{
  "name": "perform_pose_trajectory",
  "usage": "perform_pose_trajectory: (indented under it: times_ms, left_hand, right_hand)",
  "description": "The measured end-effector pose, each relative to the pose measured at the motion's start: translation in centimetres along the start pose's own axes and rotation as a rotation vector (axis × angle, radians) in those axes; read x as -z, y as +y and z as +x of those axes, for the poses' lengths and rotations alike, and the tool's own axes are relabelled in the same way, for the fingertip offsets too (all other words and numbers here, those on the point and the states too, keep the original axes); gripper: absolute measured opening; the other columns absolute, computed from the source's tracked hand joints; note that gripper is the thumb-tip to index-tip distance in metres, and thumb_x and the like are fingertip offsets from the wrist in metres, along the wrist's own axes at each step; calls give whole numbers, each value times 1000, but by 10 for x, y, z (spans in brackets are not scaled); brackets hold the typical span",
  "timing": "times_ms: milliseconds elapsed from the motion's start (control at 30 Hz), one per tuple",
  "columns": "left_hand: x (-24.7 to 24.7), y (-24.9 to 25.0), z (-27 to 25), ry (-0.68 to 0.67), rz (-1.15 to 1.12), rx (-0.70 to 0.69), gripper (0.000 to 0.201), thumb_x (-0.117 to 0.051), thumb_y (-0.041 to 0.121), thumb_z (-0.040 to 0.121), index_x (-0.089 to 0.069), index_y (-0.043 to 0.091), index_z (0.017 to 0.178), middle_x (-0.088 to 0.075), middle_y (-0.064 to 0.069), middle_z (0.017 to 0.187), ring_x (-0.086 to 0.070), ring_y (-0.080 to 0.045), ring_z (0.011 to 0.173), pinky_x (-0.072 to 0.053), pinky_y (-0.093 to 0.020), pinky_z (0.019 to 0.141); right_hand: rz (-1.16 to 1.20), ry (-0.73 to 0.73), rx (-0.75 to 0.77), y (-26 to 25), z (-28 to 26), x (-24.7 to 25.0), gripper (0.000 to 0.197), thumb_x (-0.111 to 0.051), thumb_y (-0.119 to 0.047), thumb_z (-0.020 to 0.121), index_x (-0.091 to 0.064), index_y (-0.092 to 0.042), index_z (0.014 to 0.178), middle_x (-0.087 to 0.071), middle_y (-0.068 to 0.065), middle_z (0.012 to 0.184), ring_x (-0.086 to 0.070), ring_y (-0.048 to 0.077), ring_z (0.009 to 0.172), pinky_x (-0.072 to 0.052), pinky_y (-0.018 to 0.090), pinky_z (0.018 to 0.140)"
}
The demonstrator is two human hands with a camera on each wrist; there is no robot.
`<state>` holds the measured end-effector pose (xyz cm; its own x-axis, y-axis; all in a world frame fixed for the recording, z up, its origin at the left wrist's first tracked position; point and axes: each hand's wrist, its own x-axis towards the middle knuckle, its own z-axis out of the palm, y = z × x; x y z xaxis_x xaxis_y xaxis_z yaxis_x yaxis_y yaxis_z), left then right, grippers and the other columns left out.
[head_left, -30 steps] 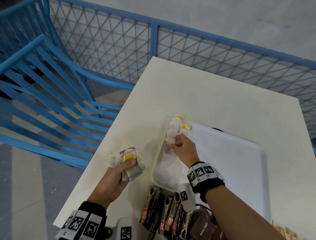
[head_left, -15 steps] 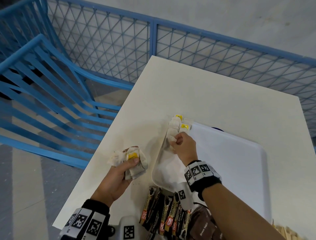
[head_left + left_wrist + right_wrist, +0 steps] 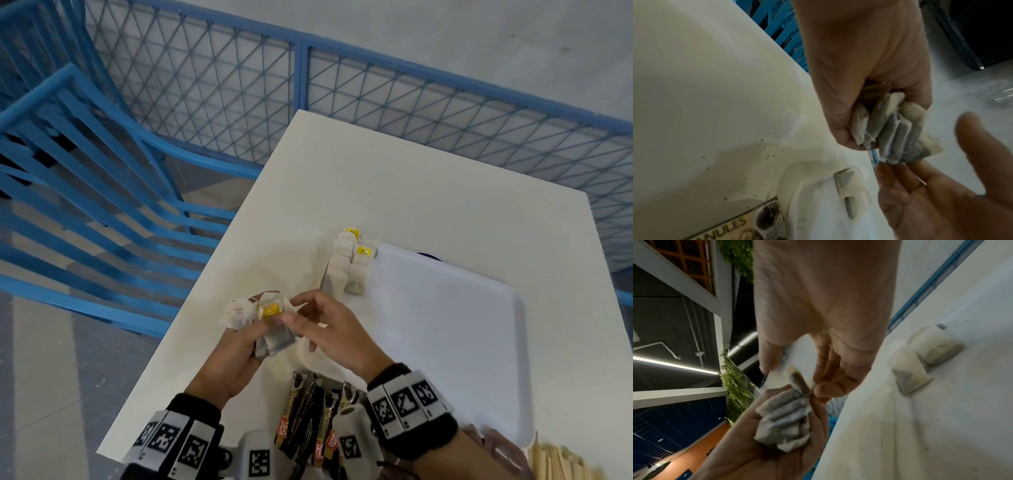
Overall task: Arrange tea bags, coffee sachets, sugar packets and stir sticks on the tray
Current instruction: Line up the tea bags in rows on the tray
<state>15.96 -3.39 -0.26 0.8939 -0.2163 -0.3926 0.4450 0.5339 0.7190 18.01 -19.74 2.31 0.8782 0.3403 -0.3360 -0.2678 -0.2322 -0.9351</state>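
Gripping tea bag bunch (image 3: 260,322), left hand (image 3: 233,356); right hand (image 3: 329,329) pinching one bag; tray (image 3: 479,342) centre bare.

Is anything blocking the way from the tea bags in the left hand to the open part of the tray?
Nothing visible does. The bunch of tea bags sits beside the tray, whose middle lies bare; placed tea bags line only its far-left edge.

Right hand (image 3: 329,329) now at held tea bags (image 3: 263,320)
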Motion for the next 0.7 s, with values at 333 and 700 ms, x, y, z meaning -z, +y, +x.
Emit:
perform_pose_trajectory:
  times_ms: [333, 700]
  left_hand:
    - [-2, -1, -2, 69, -20, 23, 65, -85, 15, 52, -59, 9, 111, -71, -8, 101, -67, -16, 84, -56, -25, 64]
    - [4, 1, -9, 89, 16, 39, 77, -90, 27, 40, -59, 15, 109, -69, -6, 107, -65, -12, 79, -56, -26, 66]
  right_hand:
    - [219, 41, -134, 11, -7, 18, 13, -51, -5, 93, -58, -2, 103, -61, 9, 97, -66, 17, 82, -57, 31, 78]
    - [50, 475, -265, 54, 11, 66, 14, -65, -5, 84, -56, -17, 85, -61, 3, 82, -56, 17, 75, -43, 22, 61]
